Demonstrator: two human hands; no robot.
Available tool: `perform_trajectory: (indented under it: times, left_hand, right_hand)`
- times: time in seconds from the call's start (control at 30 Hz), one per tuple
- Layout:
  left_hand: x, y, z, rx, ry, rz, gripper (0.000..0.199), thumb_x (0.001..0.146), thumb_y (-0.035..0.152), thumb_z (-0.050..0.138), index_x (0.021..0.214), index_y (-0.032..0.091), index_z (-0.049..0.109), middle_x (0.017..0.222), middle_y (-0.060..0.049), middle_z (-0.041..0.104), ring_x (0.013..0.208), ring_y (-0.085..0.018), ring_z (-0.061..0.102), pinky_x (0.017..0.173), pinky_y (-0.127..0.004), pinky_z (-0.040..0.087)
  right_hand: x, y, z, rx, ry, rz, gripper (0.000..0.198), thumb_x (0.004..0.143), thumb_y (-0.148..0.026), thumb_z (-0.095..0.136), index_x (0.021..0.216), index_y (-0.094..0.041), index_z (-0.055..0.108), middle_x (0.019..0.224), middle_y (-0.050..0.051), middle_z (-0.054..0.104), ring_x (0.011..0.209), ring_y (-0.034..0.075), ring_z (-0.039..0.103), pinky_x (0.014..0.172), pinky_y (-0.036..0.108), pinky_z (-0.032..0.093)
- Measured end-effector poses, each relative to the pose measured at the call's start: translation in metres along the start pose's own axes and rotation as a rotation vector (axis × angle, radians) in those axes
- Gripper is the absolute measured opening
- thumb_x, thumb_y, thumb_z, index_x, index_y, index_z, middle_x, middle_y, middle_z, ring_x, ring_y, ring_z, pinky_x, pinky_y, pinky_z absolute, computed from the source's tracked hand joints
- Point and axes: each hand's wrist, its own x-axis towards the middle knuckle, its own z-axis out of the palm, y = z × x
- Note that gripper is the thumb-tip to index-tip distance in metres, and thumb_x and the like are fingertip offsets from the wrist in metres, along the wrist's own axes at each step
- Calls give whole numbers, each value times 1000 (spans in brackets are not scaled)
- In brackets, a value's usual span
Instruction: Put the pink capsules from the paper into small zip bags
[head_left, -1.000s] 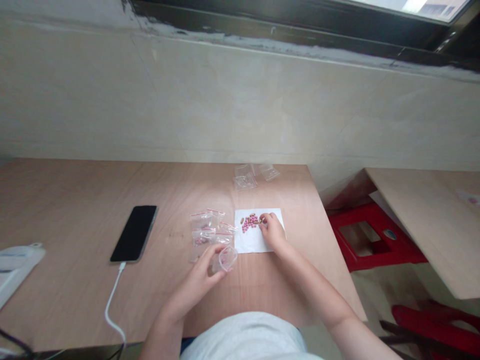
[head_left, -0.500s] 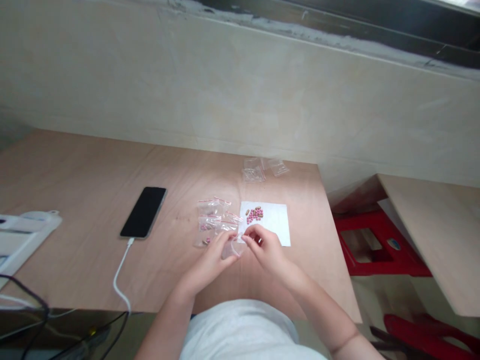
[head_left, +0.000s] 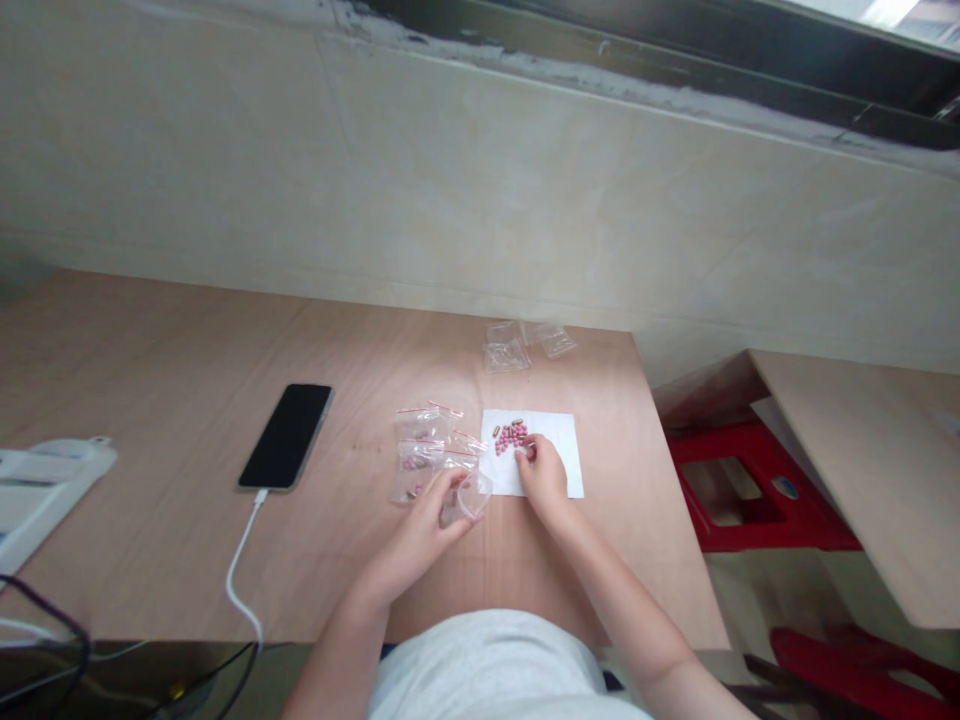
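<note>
My left hand [head_left: 431, 520] is closed around a small clear zip bag [head_left: 474, 494], whose mouth gapes toward the right. My right hand [head_left: 543, 474] reaches over a white sheet of paper [head_left: 566, 450], its thumb and fingertips at the near edge of a pile of pink pills [head_left: 510, 436]. Whether a pill is between those fingertips I cannot make out. Several brown-and-gold capsules [head_left: 517, 422] lie among the pink pills. Left of the paper, filled zip bags [head_left: 420, 454] with red seal lines overlap one another; pills show inside some, and my left hand partly covers them.
More clear zip bags [head_left: 508, 354] lie near the wall. To the left, a black phone [head_left: 286, 437] is plugged into a white cable [head_left: 241, 560]. A white plastic device [head_left: 52, 480] sits at the table's left edge. A red stool [head_left: 757, 535] stands right of the table.
My right hand has moved from the bag's mouth rightward to the pills on the paper. My left hand still holds the bag, which now opens wider. The camera view has shifted slightly.
</note>
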Motion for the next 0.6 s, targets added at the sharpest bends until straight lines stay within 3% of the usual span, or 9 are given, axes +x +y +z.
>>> perform_trajectory:
  times: [0.23,0.4,0.6]
  left_hand:
    - [2,-1,-2,-17,-11,-12,39,73,23,56,110,23,43,112,-5,52,106,-21,48,94,-38,35]
    - [6,-2,0,5,-5,-15,39,73,22,56,109,22,43,111,-6,51,106,-21,47,94,-38,36]
    - [11,-3,5,4,20,-2,37,73,22,56,108,22,44,111,-5,52,104,-21,49,92,-39,37]
  right_hand:
    - [5,4,7,-10,7,-9,15,75,-27,43,80,-19,54,70,1,53,61,15,48,56,24,36]
    - [0,-12,-7,168,-29,17,14,75,-28,45,77,-18,54,60,-1,48,55,13,45,53,23,36]
    - [-32,-57,-38,451,-309,-191,17,74,-29,51,83,-17,58,61,-2,49,53,10,43,50,21,35]
